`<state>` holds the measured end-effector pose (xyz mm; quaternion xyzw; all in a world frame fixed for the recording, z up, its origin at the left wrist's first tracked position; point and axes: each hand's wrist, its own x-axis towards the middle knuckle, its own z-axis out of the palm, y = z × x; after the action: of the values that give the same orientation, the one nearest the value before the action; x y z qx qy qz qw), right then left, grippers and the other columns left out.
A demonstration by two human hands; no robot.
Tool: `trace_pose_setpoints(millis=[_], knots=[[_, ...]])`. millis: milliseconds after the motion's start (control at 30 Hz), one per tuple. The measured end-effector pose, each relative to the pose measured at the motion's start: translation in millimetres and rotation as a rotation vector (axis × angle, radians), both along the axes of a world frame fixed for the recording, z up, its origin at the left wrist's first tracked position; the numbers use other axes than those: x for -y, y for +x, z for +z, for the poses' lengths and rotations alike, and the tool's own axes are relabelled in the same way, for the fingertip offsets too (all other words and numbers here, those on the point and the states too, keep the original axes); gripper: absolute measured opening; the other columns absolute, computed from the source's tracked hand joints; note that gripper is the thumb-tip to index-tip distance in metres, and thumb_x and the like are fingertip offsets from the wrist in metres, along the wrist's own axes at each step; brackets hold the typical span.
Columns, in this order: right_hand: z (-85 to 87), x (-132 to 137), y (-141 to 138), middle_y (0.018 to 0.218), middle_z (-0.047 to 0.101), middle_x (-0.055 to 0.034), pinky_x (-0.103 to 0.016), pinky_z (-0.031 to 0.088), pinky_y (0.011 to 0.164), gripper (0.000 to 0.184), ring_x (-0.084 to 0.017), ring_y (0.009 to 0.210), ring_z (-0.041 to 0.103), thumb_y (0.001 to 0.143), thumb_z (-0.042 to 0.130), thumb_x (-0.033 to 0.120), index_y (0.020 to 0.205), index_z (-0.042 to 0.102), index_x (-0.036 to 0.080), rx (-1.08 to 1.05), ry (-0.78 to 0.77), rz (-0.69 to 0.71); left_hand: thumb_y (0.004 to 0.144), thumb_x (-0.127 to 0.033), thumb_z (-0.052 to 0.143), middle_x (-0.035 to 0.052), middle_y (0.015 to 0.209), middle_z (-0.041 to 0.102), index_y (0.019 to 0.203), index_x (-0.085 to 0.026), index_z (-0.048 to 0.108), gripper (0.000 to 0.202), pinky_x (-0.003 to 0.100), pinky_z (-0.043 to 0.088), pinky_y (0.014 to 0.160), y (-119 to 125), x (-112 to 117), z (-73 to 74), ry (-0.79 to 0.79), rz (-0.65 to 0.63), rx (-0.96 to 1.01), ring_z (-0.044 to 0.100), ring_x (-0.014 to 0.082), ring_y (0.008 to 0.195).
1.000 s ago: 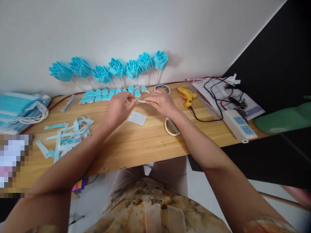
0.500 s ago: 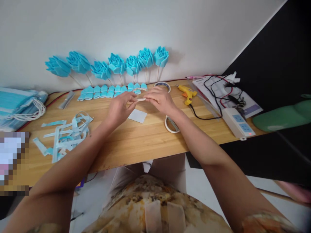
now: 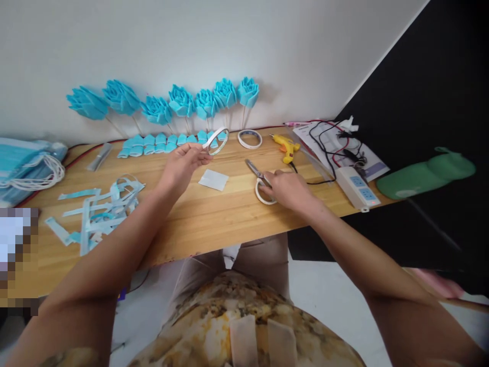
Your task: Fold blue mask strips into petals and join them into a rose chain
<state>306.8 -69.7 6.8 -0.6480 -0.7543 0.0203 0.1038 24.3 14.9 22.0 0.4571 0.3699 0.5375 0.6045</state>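
My left hand is closed on a thin roll of white tape, held up on edge above the table. Over to the right, my right hand has its fingers around the handles of a pair of scissors, whose blades point to the far left. A white ring, apparently another tape roll, lies under the scissors and is partly covered by my fingers. Between my hands a small pale square lies flat on the wooden table. Folded blue pieces stand in a row behind my left hand.
Several blue fabric flowers on sticks lean on the wall. A tape roll, yellow glue gun, power strip and green bottle are to the right. Mask strips and stacked blue masks lie left.
My hands have parted. The left keeps the tape roll, now tilted upright; the right has let go of it, moved right and nearer me, and taken hold of the scissors.
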Motion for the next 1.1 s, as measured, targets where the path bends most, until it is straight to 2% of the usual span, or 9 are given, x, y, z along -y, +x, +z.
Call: trace_pose_setpoints(millis=[167,267,367,467,633,800,933,1000,1100], knots=[[7.2,-2,-6,0.082,0.069,-0.0089,-0.045,0.053,0.074,0.025,-0.028,0.075,0.069,0.083,0.069,0.029,0.108,0.072,0.021,-0.09,-0.082,-0.049,0.089,-0.03,0.072,0.0048,0.082,0.076,0.08,-0.016,0.066,0.018,0.029,0.056,0.077,1,0,1.3,-0.039,-0.017,0.065,0.074,0.0165,0.075],[19.8,-7,0,0.082,0.069,-0.0021,-0.034,0.051,0.066,0.042,-0.02,0.071,0.066,0.084,0.071,0.042,0.123,0.067,0.025,-0.606,-0.237,-0.029,0.086,-0.03,0.076,0.0041,0.082,0.076,0.08,-0.016,0.066,0.018,0.028,0.055,0.077,1,-1,-0.4,-0.046,-0.03,0.113,0.074,0.0161,0.075],[23.2,-3,1,0.097,0.071,-0.0028,-0.029,0.051,0.063,0.072,-0.017,0.078,0.068,0.074,0.084,0.052,0.136,0.058,0.027,-1.174,-0.416,0.054,0.084,-0.026,0.078,0.0033,0.083,0.076,0.078,-0.017,0.066,0.016,0.028,0.055,0.08,-1,-2,-2.6,-0.042,-0.048,0.128,0.074,0.0155,0.076],[21.2,5,-9,0.11,0.074,-0.0071,-0.03,0.057,0.072,0.08,-0.02,0.092,0.072,0.074,0.084,0.06,0.141,0.056,0.029,-1.387,-0.557,0.192,0.083,-0.025,0.08,0.0032,0.085,0.077,0.076,-0.017,0.066,0.017,0.029,0.055,0.083,-2,-2,-2.9,-0.048,-0.069,0.114,0.074,0.0154,0.078],[25.4,7,-29,0.116,0.073,-0.006,-0.042,0.058,0.103,0.072,-0.023,0.112,0.071,0.08,0.08,0.062,0.141,0.058,0.032,-1.472,-0.603,0.343,0.084,-0.024,0.079,0.0049,0.09,0.078,0.078,-0.017,0.067,0.016,0.031,0.056,0.084,-2,2,1.1,-0.068,-0.103,0.132,0.075,0.0169,0.082],[27.8,-1,-33,0.123,0.071,-0.0068,-0.042,0.051,0.113,0.075,-0.022,0.119,0.069,0.079,0.078,0.068,0.142,0.057,0.033,-1.528,-0.694,0.434,0.085,-0.024,0.08,0.0068,0.098,0.08,0.08,-0.016,0.07,0.014,0.029,0.057,0.083,-2,5,2.3,-0.078,-0.14,0.158,0.076,0.0177,0.087],[26.5,-4,-33,0.116,0.07,-0.0075,-0.034,0.06,0.086,0.076,-0.019,0.098,0.071,0.077,0.075,0.074,0.136,0.062,0.028,-1.524,-0.738,0.477,0.085,-0.025,0.081,0.0086,0.103,0.08,0.082,-0.016,0.07,0.015,0.028,0.057,0.081,-1,6,1.1,-0.11,-0.159,0.178,0.077,0.0194,0.092],[29.8,-4,-35,0.099,0.067,-0.0038,-0.026,0.055,0.065,0.068,-0.014,0.078,0.066,0.08,0.076,0.068,0.132,0.064,0.025,-1.451,-0.724,0.43,0.085,-0.026,0.081,0.0086,0.104,0.081,0.081,-0.016,0.071,0.015,0.028,0.057,0.082,1,7,1.7,-0.129,-0.169,0.178,0.077,0.0204,0.095],[38.0,-4,-40,0.084,0.062,-0.0008,-0.023,0.046,0.053,0.065,-0.01,0.065,0.056,0.083,0.074,0.067,0.128,0.066,0.02,-1.336,-0.717,0.372,0.083,-0.025,0.083,0.0082,0.102,0.081,0.082,-0.016,0.072,0.014,0.029,0.056,0.083,2,10,4.4,-0.15,-0.174,0.18,0.077,0.0218,0.097]])
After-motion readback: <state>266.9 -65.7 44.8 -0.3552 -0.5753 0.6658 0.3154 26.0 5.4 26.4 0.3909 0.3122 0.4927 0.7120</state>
